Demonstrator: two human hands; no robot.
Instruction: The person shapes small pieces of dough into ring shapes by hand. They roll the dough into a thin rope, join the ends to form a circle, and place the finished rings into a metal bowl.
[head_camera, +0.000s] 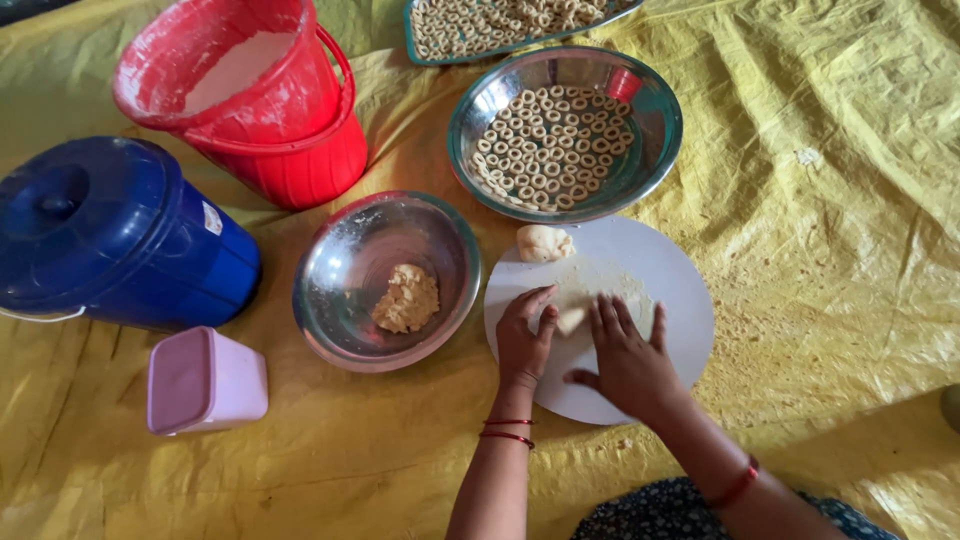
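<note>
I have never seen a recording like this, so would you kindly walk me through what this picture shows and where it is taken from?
There is no machine here: a person works with two bare hands, and the single picture comes from a camera on their head, looking down. The left hand and right hand press flat on a piece of dough on a round white board. A second dough lump sits at the board's far edge. Neither hand grips anything. All of it lies on a yellow sheet: a steel bowl holding dough, a steel dish and a tray of small dough rings, a red bucket, a blue lidded bucket and a pink lidded box.
</note>
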